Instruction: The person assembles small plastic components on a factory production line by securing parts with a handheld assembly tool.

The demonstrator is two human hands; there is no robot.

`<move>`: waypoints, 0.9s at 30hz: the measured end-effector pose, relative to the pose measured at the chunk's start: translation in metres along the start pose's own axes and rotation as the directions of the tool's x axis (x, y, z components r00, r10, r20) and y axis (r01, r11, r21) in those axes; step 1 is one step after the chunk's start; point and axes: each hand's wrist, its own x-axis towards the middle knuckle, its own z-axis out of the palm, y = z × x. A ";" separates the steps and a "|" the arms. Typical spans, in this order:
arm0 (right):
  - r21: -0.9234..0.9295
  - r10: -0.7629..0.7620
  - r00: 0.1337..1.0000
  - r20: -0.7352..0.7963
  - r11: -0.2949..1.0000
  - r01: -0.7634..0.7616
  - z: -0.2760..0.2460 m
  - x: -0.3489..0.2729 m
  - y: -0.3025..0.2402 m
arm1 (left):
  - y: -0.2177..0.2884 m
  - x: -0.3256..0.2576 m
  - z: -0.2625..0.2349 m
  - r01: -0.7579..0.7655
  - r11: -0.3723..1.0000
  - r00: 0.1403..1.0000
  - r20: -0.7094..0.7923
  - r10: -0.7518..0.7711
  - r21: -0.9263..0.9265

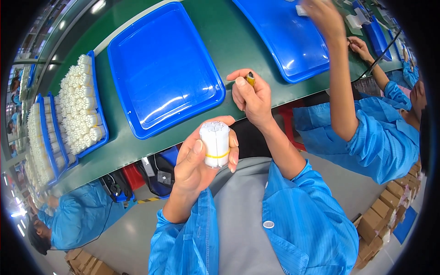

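Banded white bundle [214,140] sits in the curled left hand [188,164] near the surface [211,32], probably pretty light and a bit squashy (just my guess), so I'd hold it around the yellow band [217,156], while the right hand [257,101] pinches a yellow-and-black pen-like tool [250,79].

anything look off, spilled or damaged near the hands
Nothing stands out. The left hand holds a white bundle, yellow band around it; the right hand grips a tool; the nearest tray shows no visible spill.

i count one white bundle [215,143] in the left fingers [193,156], one pen-ish thing [250,79] in the right fingers [246,90], two big blue trays [165,64] [293,43] beyond.
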 end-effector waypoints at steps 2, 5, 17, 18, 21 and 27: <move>-0.003 -0.003 1.000 -0.002 1.000 0.003 0.000 -0.001 0.000 | 0.000 -0.002 0.000 0.007 1.000 1.000 0.000 -0.007 0.017; -0.021 -0.005 1.000 -0.002 1.000 0.005 0.001 -0.001 -0.002 | 0.000 -0.002 0.001 0.010 1.000 1.000 0.000 -0.010 0.008; -0.037 -0.012 1.000 -0.008 0.999 0.012 0.001 0.000 -0.002 | 0.000 -0.001 0.003 -0.002 0.994 1.000 0.004 0.002 -0.112; -0.019 -0.009 1.000 -0.010 1.000 0.009 0.001 0.000 -0.002 | 0.000 -0.002 0.002 -0.028 0.998 1.000 -0.007 0.027 -0.062; -0.006 0.036 0.999 -0.013 0.999 -0.036 0.006 -0.005 -0.011 | 0.001 -0.006 0.000 -0.029 0.999 0.999 -0.029 0.030 0.038; 0.206 0.112 0.991 0.080 0.970 -0.126 0.030 -0.025 -0.069 | -0.004 -0.012 0.001 -0.023 0.972 0.997 -0.072 0.041 0.232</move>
